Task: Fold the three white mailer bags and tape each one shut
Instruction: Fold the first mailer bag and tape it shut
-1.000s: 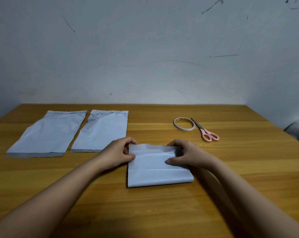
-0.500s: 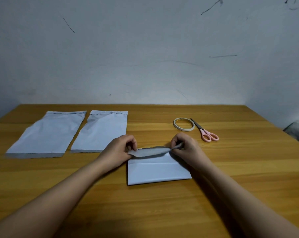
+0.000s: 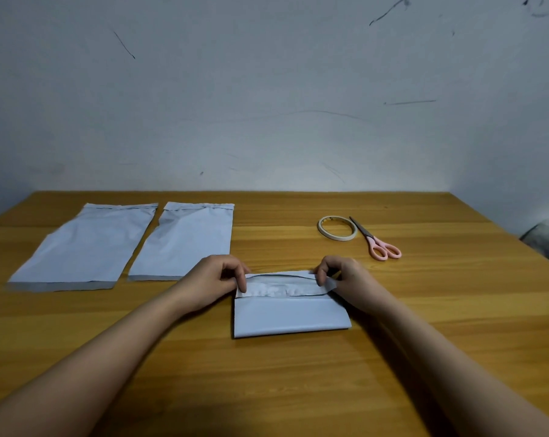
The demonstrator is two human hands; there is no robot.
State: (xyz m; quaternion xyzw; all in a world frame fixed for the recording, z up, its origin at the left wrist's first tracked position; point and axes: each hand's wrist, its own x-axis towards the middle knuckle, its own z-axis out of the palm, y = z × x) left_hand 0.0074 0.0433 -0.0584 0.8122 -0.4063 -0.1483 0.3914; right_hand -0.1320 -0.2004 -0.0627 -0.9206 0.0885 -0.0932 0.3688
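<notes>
A folded white mailer bag (image 3: 290, 316) lies on the wooden table in front of me. My left hand (image 3: 215, 279) pinches the left end of its top flap, and my right hand (image 3: 341, 277) pinches the right end. The flap is partly turned over toward me, and a dark edge line shows along it. Two more white mailer bags lie flat and unfolded at the left: one (image 3: 84, 247) far left, the other (image 3: 188, 242) beside it. A roll of tape (image 3: 337, 228) and pink-handled scissors (image 3: 375, 242) rest at the right rear.
The wooden table (image 3: 298, 389) ends at a grey wall behind. Its right edge runs diagonally past a grey object (image 3: 547, 239) on the far right. The scissors' blades touch the tape roll.
Both hands have lifted the bag's far flap off the folded stack and are bringing it over toward me; it now sits further forward than half a second ago.
</notes>
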